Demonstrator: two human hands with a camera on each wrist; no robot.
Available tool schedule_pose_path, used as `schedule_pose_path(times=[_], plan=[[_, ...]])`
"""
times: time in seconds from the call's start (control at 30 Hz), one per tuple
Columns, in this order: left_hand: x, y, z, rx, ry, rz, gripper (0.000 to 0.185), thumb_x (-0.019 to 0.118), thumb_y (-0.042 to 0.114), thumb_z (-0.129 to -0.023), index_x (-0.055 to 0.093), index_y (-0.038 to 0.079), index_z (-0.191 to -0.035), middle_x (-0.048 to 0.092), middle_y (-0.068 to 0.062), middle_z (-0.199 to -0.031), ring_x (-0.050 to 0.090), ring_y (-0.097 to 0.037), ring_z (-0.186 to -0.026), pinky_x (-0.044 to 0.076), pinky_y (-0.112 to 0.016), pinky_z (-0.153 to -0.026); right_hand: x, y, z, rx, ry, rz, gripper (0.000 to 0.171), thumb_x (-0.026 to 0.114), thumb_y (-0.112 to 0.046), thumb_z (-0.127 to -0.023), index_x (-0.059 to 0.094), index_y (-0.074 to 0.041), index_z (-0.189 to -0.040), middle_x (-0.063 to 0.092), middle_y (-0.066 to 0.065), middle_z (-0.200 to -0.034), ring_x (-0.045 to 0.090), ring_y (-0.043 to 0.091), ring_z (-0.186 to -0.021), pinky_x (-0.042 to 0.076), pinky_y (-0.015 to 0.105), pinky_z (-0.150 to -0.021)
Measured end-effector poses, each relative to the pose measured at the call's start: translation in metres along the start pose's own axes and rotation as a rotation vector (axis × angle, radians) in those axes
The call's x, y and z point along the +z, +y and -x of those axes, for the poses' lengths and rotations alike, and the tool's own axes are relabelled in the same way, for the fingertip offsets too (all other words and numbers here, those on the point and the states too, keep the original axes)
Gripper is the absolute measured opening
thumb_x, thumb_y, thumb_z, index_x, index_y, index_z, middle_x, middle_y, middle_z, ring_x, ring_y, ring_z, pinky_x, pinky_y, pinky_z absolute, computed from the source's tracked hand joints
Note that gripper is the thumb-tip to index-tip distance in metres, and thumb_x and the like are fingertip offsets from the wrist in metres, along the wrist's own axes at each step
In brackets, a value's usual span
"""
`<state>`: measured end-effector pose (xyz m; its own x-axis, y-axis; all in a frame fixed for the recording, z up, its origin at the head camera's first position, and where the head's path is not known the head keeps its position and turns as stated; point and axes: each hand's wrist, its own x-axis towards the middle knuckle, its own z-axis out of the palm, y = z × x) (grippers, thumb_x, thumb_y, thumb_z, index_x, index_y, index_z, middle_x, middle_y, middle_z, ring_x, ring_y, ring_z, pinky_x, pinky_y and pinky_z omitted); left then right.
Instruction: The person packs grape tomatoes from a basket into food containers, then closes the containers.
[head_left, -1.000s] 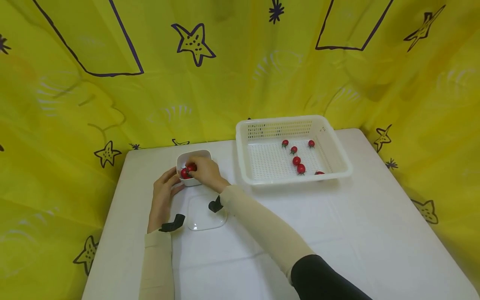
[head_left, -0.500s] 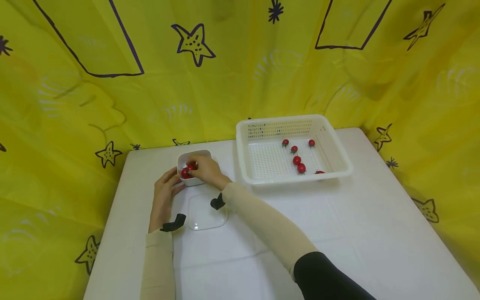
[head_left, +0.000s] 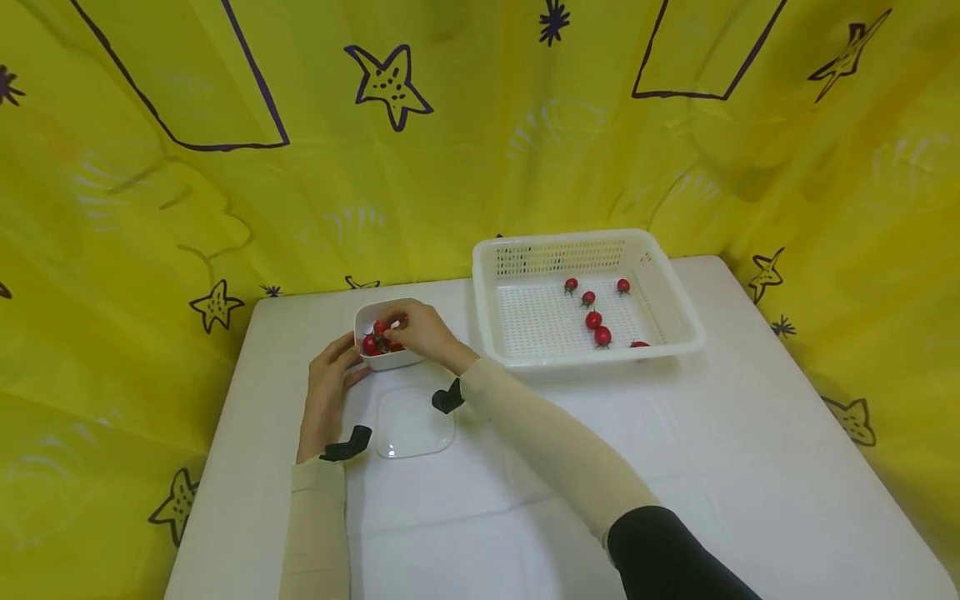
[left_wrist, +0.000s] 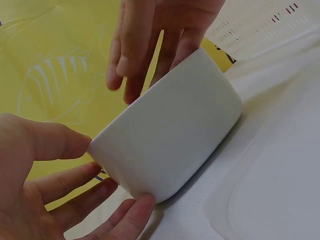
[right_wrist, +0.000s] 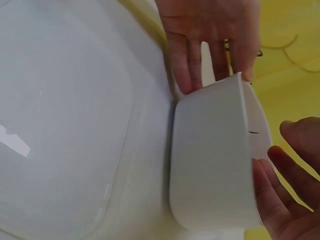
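1. Near the table's back left part sits the small white bowl (head_left: pixel 386 337) I am working at, with cherry tomatoes (head_left: pixel 371 343) piled inside it
2. Over the bowl's mouth I have my right hand (head_left: pixel 422 332), fingers curled down among the tomatoes; from the head view I cannot tell whether they actually pinch one, and the right wrist view shows only the fingertips (right_wrist: pixel 295 175) reaching past the rim (right_wrist: pixel 247 150)
3. Against the bowl's left side I rest my left hand (head_left: pixel 327 392); its fingers (left_wrist: pixel 75 187) lie nearly straight along the wall and under the base edge, thumb (left_wrist: pixel 47 140) touching the upper wall, steadying rather than clenching
4. Just in front of the bowl, between my two wrists, a clear square lid (head_left: pixel 414 423) lies flat on the white table (head_left: pixel 675 467)
5. To the right of the bowl, well apart from it, stands a white perforated basket (head_left: pixel 678 321) with several loose tomatoes (head_left: pixel 593 320) scattered on its floor
6. Behind and around the table hangs a yellow curtain (head_left: pixel 225 208) printed with dark stars
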<state>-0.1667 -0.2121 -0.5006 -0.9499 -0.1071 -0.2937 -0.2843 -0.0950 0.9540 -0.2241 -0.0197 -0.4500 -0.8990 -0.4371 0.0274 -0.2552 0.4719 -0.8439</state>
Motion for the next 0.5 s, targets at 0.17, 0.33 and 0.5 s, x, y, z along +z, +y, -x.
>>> schedule_pose_path(times=[0.17, 0.33, 0.5], plan=[[0.0, 0.0, -0.001, -0.016, 0.013, -0.009, 0.051, 0.057, 0.025, -0.108, 0.048, 0.014, -0.157, 0.047, -0.008, -0.16, 0.058, -0.015, -0.119, 0.059, -0.022, -0.1, -0.014, -0.01, 0.011, 0.034, -0.014, -0.059, 0.027, 0.068, -0.009, -0.099, 0.072, 0.0, -0.124, 0.073, 0.016, -0.127, 0.07, 0.029, -0.112, 0.062, 0.032, -0.095], [0.0, 0.0, -0.003, -0.023, 0.014, 0.003, 0.052, 0.057, 0.024, -0.108, 0.047, 0.014, -0.157, 0.047, -0.009, -0.161, 0.058, -0.015, -0.118, 0.06, -0.022, -0.098, -0.03, -0.018, 0.023, 0.013, -0.017, -0.074, 0.025, 0.069, -0.011, -0.099, 0.072, -0.001, -0.122, 0.072, 0.017, -0.128, 0.071, 0.034, -0.114, 0.062, 0.038, -0.099], [0.001, 0.0, -0.003, -0.026, 0.008, 0.002, 0.052, 0.056, 0.022, -0.108, 0.046, 0.013, -0.158, 0.046, -0.009, -0.161, 0.057, -0.014, -0.116, 0.06, -0.023, -0.1, -0.045, -0.016, 0.032, 0.001, -0.014, -0.053, 0.025, 0.068, -0.01, -0.099, 0.072, -0.001, -0.122, 0.072, 0.017, -0.128, 0.071, 0.033, -0.113, 0.062, 0.035, -0.098]])
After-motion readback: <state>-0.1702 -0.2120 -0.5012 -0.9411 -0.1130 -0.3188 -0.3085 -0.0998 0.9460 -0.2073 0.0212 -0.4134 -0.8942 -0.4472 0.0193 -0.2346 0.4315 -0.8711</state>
